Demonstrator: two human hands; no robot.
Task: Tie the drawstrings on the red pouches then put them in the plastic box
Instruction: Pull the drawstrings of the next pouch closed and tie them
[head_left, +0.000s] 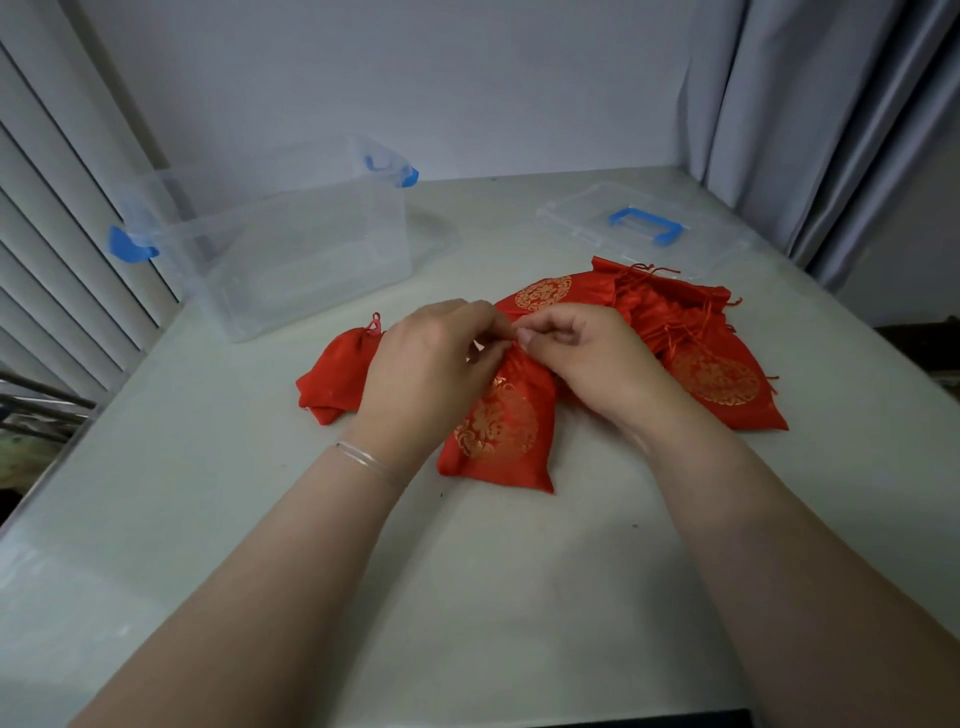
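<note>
Grey curtains hang at the far right, and a pale table (519, 597) runs under my arms. My left hand (431, 364) and right hand (576, 358) meet over the neck of a red pouch (498, 431) lying near the middle, fingertips pinched on its drawstrings, which are mostly hidden under my fingers. The cloth looks light, soft and slippery, so I judge the gathered neck the best place to hold it. To the left lies another pouch (332, 379), its neck gathered; a heap of loose ones (691, 338) sits to the right. On the far left the clear plastic box (280, 244) stands open and empty, its lid (644, 223) far right. Gold round emblems mark the pouches; I can read no writing.
</note>
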